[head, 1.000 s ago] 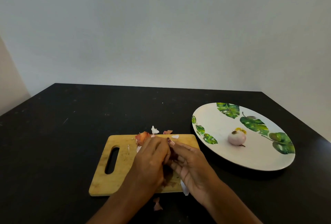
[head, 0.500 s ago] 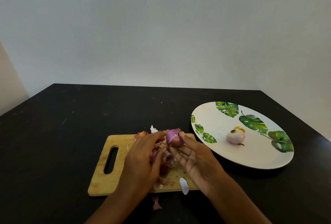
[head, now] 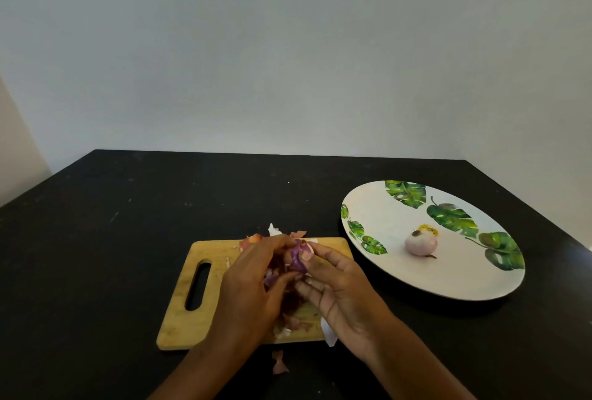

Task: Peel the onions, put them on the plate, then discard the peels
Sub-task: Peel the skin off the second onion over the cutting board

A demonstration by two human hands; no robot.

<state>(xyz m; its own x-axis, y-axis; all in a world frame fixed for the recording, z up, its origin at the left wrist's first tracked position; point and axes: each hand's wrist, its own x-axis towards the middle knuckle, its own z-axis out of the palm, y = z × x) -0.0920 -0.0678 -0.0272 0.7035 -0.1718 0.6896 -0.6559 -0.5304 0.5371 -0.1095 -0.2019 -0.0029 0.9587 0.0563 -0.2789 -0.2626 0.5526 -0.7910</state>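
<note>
A small purple onion [head: 299, 255] is held above the wooden cutting board [head: 205, 287], partly hidden between my hands. My right hand [head: 339, 290] pinches it from the right with thumb and fingertips. My left hand [head: 256, 284] curls over its left side, fingers on the skin. Loose reddish and white peels [head: 293, 316] lie heaped on the board under my hands. One peeled pale onion [head: 420, 242] sits on the white leaf-printed plate [head: 384, 207] at the right.
The board and plate stand on a black table [head: 128, 239] against a pale wall. Scraps of peel lie off the board: one at the front [head: 279, 363], some past its far edge [head: 275, 230]. The board's handle slot [head: 197, 286] is at its left.
The onion came up from under my closed hands into view at my fingertips. It now sits slightly lower, with my left fingers folded over it again.
</note>
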